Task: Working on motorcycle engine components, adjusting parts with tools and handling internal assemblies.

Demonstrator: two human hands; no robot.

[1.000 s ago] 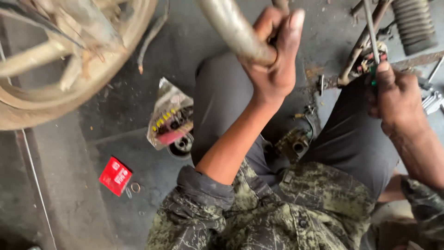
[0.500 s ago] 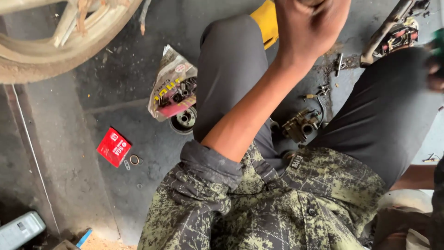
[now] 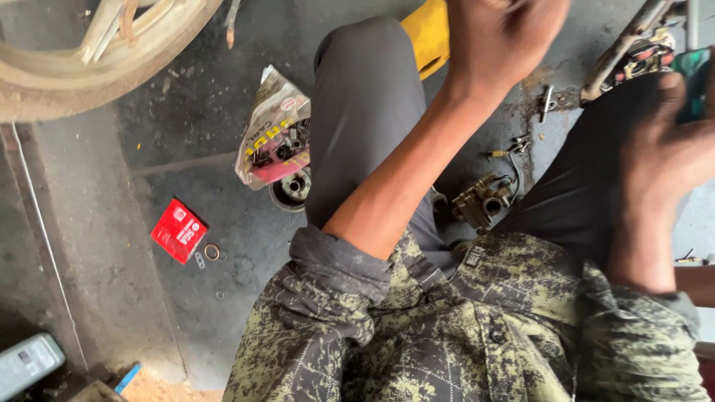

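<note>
Head view, torn packet (image 3: 272, 134) holding small parts, red box (image 3: 179, 230) nearby

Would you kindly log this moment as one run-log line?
left hand: raised, closed, contents unseen | right hand: grips green tool handle | carburetor: on floor between knees

The stained grey concrete floor (image 3: 216, 104) carries a small red box (image 3: 178, 230) with a metal ring (image 3: 212, 252) just beside it. Nearer the person's knee lies an opened packet of small parts (image 3: 274, 128), touching a round metal piece (image 3: 291, 188). A brass-coloured carburettor (image 3: 482, 201) sits between the legs.
</note>
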